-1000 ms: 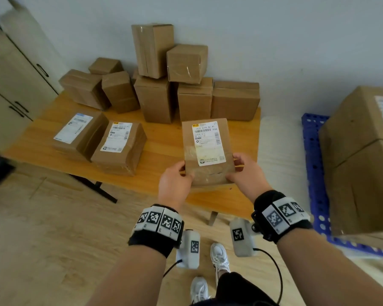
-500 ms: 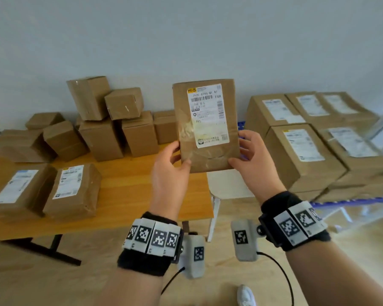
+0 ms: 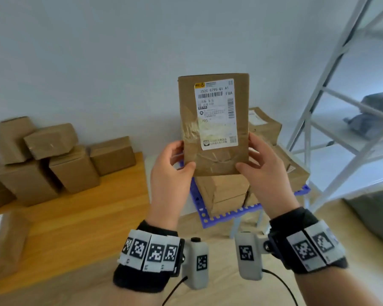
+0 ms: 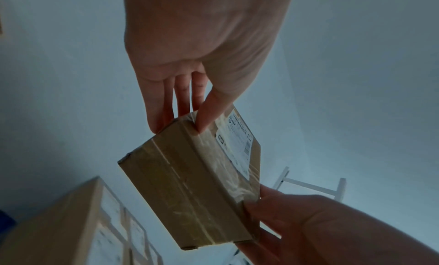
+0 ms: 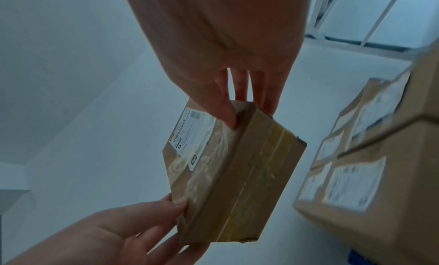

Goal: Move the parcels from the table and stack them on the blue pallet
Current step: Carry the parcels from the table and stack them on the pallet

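Pinching its lower corners, the left hand (image 3: 168,173) and right hand (image 3: 267,171) hold a labelled parcel (image 3: 214,124) upright, by which the stacked boxes (image 3: 225,195) on the blue pallet (image 3: 230,214) are partly hidden; more boxes (image 3: 73,166) are seen on the worktop (image 3: 86,217), white shelving (image 3: 332,93) to the right.

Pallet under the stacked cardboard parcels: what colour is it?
Blue, with a perforated edge: the plastic pallet shows best in the head view.

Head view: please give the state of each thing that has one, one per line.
Parcel: held upright in the air, label facing the camera, taped shut.
Left hand: pinches the parcel's lower left edge.
Right hand: pinches its lower right edge.
Pallet: already loaded with stacked boxes.
Table: boxes on it.
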Tool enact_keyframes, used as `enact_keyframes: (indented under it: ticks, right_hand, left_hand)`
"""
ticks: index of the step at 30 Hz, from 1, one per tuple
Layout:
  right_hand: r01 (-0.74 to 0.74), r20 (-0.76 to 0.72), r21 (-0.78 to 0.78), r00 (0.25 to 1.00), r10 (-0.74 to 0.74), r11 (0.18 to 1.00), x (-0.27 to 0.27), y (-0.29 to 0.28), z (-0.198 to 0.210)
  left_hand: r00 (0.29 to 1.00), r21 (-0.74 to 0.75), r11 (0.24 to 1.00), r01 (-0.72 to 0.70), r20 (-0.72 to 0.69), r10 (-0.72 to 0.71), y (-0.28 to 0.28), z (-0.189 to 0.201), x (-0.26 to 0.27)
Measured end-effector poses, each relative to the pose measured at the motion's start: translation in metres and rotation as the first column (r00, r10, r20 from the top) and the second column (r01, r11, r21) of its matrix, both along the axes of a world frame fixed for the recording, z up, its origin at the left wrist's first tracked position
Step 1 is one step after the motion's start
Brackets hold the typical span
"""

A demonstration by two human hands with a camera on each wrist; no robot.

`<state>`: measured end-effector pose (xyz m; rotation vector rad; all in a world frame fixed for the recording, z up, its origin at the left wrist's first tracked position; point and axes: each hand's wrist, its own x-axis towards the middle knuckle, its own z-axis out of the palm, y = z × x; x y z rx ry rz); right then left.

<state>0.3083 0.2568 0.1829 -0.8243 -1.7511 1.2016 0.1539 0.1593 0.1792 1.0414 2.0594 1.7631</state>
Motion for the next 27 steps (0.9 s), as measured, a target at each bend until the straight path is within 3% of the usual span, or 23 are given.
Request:
enact_keyframes:
  ticks: [6, 14, 23, 27]
  right_hand:
    - [0.082, 0.012, -0.002, 0.997, -0.082, 0.997, 0.101, 0.066, -0.001]
    - [0.106, 0.044, -0.05, 0.994, -0.104, 0.993, 0.206, 0.135, -0.012]
    - [0.157, 0.062, -0.132, 0.987, -0.15, 0.979, 0.244, 0.199, -0.025]
    - [0.169, 0.113, -0.167, 0.982, -0.151, 0.971, 0.244, 0.234, -0.032]
  left_hand:
    - [0.996, -0.019, 0.996, 0.084, -0.003, -0.084, 0.069, -0.006, 0.1]
    - [0.995, -0.04, 0.995, 0.096, 0.042, -0.094, 0.139, -0.023, 0.205]
    - [0.989, -0.147, 0.978, 0.146, -0.012, -0.15, 0.202, -0.037, 0.239]
    - [0.984, -0.178, 0.968, 0.176, 0.026, -0.175, 0.234, -0.04, 0.238]
